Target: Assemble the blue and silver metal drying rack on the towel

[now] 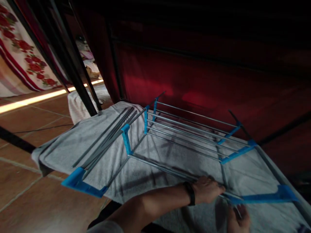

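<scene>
My left hand (206, 189), with a black band at the wrist, is closed around a thin metal rod (155, 165) near its right end. That end runs to a long blue plastic bracket (263, 198) of the rack. Just below the bracket, my right hand (239, 220) has its fingers curled together. A thin pale sliver shows between them, too small to name. Beyond my hands, several metal rods (184, 127) span between blue plastic connectors (126, 139) on the frame.
The rack lies on a grey cloth (89, 136) spread over a raised surface. Several loose rods (107, 142) rest at the left, by a blue corner piece (84, 183). Dark posts (68, 58) and a red curtain (182, 74) stand behind. Tiled floor (26, 181) lies to the left.
</scene>
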Available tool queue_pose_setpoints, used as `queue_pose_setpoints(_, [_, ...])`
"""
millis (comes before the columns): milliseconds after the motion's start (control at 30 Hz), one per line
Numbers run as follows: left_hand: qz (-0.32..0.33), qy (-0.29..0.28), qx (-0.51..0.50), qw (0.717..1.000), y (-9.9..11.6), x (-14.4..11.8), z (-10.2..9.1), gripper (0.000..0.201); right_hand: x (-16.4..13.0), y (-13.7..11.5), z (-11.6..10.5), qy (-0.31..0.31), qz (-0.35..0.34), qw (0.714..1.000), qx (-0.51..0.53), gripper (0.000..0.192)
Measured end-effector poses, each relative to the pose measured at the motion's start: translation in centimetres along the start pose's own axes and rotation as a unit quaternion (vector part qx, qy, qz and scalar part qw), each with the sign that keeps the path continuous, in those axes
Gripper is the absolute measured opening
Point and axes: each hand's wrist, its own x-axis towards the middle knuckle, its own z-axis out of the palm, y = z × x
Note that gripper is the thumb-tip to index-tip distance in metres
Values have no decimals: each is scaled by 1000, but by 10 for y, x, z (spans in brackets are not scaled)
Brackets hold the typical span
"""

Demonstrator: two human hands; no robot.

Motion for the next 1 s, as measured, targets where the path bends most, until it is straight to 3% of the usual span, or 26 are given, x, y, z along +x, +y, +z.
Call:
queue_pose_setpoints(200, [15, 47, 32, 998, -5, -3, 11, 33, -24, -1, 16, -4, 28, 999, -19, 64])
queue_pose_setpoints(367, [18, 82, 57, 995, 3, -26, -5, 40, -41, -5, 36, -78, 40, 996, 35, 52])
queue_pose_setpoints(500, [-13, 102, 40, 994, 12, -81, -24, 48, -54, -5, 48, -131, 103, 982, 88, 57])
queue_pose_setpoints(667, [-172, 112, -44, 978, 3, -182, -24, 50, -61, -7, 62, -185, 158, 962, 125, 57])
queue_pose_setpoints(733, [-267, 166, -108, 943, -8, -218, -21, 44, -61, -8, 68, -193, 173, 957, 131, 50])
queue_pose_setpoints(800, [-352, 236, -183, 887, -20, -244, -21, 39, -61, -9, 73, -211, 177, 950, 145, 42])
queue_pose_setpoints(867, [-431, 312, -261, 806, -33, -260, -24, 30, -60, -11, 77, -231, 174, 944, 159, 34])
queue_pose_setpoints(1000, [-526, 420, -427, 604, -50, -269, -34, 16, -55, -17, 82, -260, 179, 934, 167, 27])
